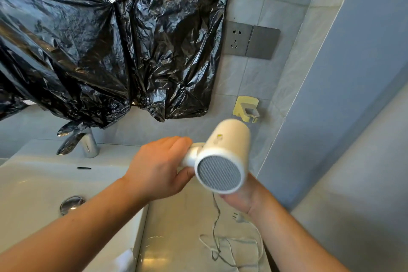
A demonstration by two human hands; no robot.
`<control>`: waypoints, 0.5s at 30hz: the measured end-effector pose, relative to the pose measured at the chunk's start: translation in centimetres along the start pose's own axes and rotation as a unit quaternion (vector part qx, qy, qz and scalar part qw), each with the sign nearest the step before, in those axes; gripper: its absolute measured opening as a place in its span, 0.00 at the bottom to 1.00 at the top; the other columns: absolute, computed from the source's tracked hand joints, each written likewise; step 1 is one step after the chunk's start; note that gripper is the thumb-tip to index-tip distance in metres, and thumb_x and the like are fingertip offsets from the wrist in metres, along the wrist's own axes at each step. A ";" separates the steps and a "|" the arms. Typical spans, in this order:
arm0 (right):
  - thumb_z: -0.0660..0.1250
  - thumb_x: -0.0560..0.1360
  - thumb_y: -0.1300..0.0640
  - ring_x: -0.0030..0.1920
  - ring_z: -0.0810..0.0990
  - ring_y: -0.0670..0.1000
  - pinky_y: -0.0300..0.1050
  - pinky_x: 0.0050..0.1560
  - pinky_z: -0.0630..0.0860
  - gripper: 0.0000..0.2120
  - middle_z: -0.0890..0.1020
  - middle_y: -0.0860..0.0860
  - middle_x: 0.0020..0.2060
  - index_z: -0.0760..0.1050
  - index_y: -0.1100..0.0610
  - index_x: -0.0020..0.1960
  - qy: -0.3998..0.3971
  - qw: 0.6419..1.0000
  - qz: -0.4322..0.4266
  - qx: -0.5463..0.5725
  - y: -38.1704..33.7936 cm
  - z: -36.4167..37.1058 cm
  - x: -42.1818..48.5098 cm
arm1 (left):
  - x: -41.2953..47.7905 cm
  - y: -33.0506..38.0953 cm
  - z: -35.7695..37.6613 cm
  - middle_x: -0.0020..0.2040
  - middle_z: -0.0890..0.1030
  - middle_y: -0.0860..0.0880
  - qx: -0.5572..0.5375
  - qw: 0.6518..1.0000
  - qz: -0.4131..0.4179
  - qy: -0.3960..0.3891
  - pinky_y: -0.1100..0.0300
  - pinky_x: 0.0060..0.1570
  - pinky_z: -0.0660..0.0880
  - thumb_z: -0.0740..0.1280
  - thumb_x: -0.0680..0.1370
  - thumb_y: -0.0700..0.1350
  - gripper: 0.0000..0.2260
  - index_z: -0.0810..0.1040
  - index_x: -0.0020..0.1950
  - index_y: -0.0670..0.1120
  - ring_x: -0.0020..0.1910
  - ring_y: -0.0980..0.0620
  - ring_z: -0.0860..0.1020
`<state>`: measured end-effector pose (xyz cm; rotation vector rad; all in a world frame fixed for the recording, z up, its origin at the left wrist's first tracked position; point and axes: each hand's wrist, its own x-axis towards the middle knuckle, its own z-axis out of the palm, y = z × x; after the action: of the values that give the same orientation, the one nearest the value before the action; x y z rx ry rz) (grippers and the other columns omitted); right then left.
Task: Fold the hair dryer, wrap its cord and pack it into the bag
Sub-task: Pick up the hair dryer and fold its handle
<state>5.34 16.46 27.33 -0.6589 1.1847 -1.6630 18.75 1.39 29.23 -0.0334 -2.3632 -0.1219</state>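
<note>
Fingers of the left hand (157, 169) are curled shut around the white handle (191, 157) of the hair dryer (223, 157), with the thumb underneath near the hinge. The right hand (239, 196) cups the barrel from below; most of it is hidden behind the rear grille (219, 174), so how tightly it is closed cannot be told, though it appears to be bearing the barrel's weight. The dryer is held in the air just right of the washbasin (44, 183), with the handle sticking out sideways toward the basin, so the fold looks not yet done. Below the dryer, the cord (217, 238) trails down in loose loops on the countertop (176, 227), with its plug (237, 216) lying free beside the right wrist. Above and left of the dryer hangs crumpled black plastic sheeting (99, 51); above the dryer are a wall socket (237, 38) and a yellow wall holder (246, 108). No bag for packing can be told apart here. Folding could pinch the left thumb at the hinge if it stays that close. A loose hold on the barrel could let the dryer twist or drop onto the counter. The tangled cord could also knot during wrapping, or the plug could swing against the basin.
</note>
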 end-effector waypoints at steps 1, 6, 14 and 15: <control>0.61 0.78 0.66 0.34 0.79 0.48 0.42 0.35 0.75 0.11 0.81 0.53 0.36 0.82 0.58 0.46 0.042 0.999 0.013 0.014 1.0 0.4 0.2 | 0.2 0.1 0.1 0.36 0.78 0.49 0.023 0.999 -0.032 -0.004 0.58 0.25 0.67 0.49 0.78 0.66 0.27 0.74 0.46 0.45 0.31 0.43 0.76; 0.60 0.80 0.59 0.24 0.68 0.48 0.37 0.24 0.63 0.08 0.77 0.52 0.30 0.77 0.58 0.51 0.129 0.985 0.081 -0.079 3.3 1.2 0.1 | 0.8 -0.3 1.0 0.37 0.78 0.48 0.096 0.988 -0.116 -0.042 0.58 0.29 0.60 0.59 0.73 0.59 0.16 0.70 0.46 0.47 0.33 0.43 0.76; 0.60 0.78 0.59 0.24 0.64 0.46 0.40 0.25 0.62 0.12 0.74 0.45 0.26 0.78 0.65 0.43 0.115 0.935 0.037 -0.334 1.8 1.4 -0.9 | 0.7 -2.0 2.6 0.34 0.77 0.48 0.185 0.974 -0.100 -0.086 0.58 0.26 0.61 0.75 0.68 0.51 0.15 0.72 0.43 0.46 0.29 0.43 0.76; 0.61 0.78 0.57 0.23 0.63 0.45 0.39 0.25 0.61 0.12 0.71 0.44 0.24 0.80 0.60 0.41 0.121 0.925 0.031 -0.358 1.5 1.4 -1.0 | 0.7 -2.3 2.7 0.33 0.76 0.48 0.195 0.972 -0.097 -0.088 0.58 0.25 0.60 0.76 0.67 0.51 0.16 0.72 0.42 0.46 0.28 0.43 0.76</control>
<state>7.47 16.71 26.63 -0.8539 2.0072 -1.2535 16.22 -0.61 27.57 0.3918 -2.5223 0.2630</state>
